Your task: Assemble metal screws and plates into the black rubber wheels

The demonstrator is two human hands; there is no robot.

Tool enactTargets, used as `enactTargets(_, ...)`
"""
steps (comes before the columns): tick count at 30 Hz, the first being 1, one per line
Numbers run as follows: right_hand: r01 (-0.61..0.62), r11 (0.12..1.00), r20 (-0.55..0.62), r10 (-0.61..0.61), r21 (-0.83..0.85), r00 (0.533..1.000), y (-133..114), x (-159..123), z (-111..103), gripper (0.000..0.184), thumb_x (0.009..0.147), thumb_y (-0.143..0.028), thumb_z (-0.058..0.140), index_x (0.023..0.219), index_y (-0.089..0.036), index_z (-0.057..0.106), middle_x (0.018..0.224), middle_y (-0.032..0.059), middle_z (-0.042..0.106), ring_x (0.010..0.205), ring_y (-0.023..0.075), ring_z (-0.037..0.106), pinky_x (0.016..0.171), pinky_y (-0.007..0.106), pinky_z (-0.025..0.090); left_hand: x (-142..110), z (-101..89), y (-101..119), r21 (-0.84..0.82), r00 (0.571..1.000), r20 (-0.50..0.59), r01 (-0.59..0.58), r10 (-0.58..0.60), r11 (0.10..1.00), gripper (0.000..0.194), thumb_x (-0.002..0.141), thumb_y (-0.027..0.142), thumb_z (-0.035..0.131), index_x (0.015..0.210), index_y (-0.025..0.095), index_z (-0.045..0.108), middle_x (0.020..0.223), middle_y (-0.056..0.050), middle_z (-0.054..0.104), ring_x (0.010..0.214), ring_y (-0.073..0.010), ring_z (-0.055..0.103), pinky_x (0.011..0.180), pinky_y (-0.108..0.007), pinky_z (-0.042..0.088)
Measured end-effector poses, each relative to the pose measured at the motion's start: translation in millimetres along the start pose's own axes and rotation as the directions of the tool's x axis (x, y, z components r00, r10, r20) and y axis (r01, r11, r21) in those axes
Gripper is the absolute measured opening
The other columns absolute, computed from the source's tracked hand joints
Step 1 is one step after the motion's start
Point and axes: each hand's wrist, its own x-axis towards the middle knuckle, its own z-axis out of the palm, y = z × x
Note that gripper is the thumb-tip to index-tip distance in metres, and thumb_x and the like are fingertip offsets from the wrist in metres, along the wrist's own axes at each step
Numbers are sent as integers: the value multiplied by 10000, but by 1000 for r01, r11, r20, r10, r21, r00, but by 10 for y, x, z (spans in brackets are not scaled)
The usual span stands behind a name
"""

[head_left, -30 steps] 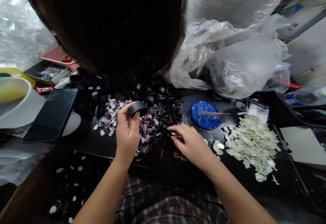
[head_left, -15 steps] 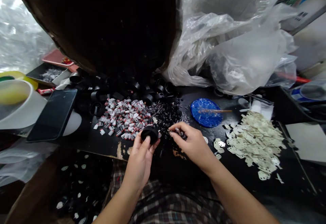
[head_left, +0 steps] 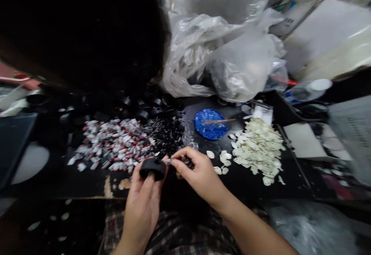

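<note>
My left hand (head_left: 144, 201) grips a black round cap (head_left: 152, 168) near the front edge of the dark table (head_left: 87, 181). My right hand (head_left: 194, 172) is pinched on a small dark pin (head_left: 171, 161) whose tip touches the cap's right side. Just behind the hands lie a heap of small white and red parts (head_left: 113, 148) and a heap of small black pins (head_left: 168, 133). The view is blurred by motion.
A blue round lid (head_left: 210, 124) with a thin stick across it sits right of the pins. A pile of cream flat pieces (head_left: 257, 150) lies further right. Clear plastic bags (head_left: 220, 54) rise at the back. Black ring parts (head_left: 139, 110) lie behind the heaps.
My left hand brought the black cap from above the white parts down to the table's front edge. My right hand picked up a small pin and moved it against the cap. The view swung right.
</note>
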Motion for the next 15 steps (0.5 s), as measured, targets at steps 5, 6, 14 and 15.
enactTargets(5, -7, 998, -13, 8, 55, 1000, -19, -51, -47, 77, 820, -279, 630, 814, -202, 624, 756, -30, 635, 707, 114, 584, 659, 225, 456, 33, -100, -83, 119, 999, 32, -22, 18, 993, 284, 698, 317, 761, 966, 319, 665, 959, 38, 719, 923, -146, 674, 818, -202, 539)
enactTargets(6, 25, 1000, -22, -25, -1, 999, -12, -66, -87, 61, 815, -261, 637, 809, -202, 623, 766, -28, 640, 719, 115, 585, 673, 228, 449, 54, -116, -93, 147, 998, 53, 9, -17, 989, 292, 694, 319, 763, 970, 319, 665, 954, 35, 716, 913, -146, 674, 797, -194, 541)
enactTargets(14, -49, 710, -345, -279, -703, 896, 245, 199, -895, 127, 887, -298, 558, 872, -186, 616, 849, 35, 659, 747, 168, 571, 724, 311, 364, 265, -199, -155, 390, 994, 97, 1, -43, 921, 371, 726, 379, 719, 1065, 265, 625, 1108, -34, 668, 1085, -223, 596, 995, -348, 449)
enactTargets(15, -71, 640, -328, -292, -765, 898, 285, 266, -971, 133, 893, -298, 547, 882, -183, 614, 853, 35, 658, 751, 171, 573, 725, 313, 352, 281, -198, -160, 397, 996, 92, -28, -9, 918, 364, 730, 371, 714, 1067, 263, 625, 1105, -33, 664, 1076, -227, 600, 1000, -369, 448)
